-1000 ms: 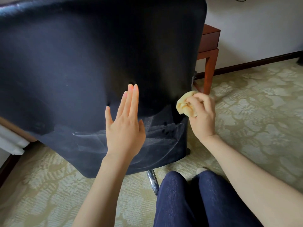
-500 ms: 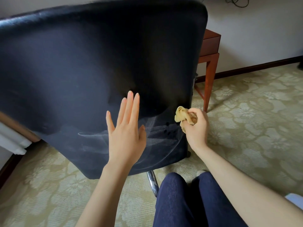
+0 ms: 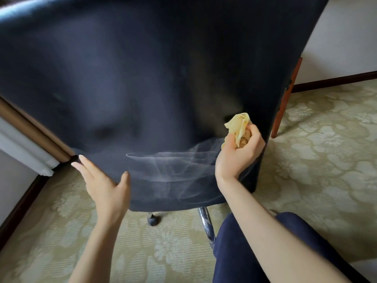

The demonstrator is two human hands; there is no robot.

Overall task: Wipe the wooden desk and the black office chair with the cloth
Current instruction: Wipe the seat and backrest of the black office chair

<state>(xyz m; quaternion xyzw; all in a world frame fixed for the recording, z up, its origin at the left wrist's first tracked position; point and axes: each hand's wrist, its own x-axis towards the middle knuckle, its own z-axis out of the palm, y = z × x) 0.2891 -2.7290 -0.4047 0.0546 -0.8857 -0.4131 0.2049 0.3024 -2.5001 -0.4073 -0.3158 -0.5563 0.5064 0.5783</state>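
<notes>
A pale-streaked black office chair back stands over floral carpet. The right hand curls round the bunched yellow cloth, held against it. The left hand lays straight, closed fingers along its lower edge.

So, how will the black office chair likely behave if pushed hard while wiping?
The black office chair would probably roll or swivel: a caster and chrome leg show beneath it. Its back looks padded, so likely gives slightly. The left hand bracing the edge should help.
</notes>
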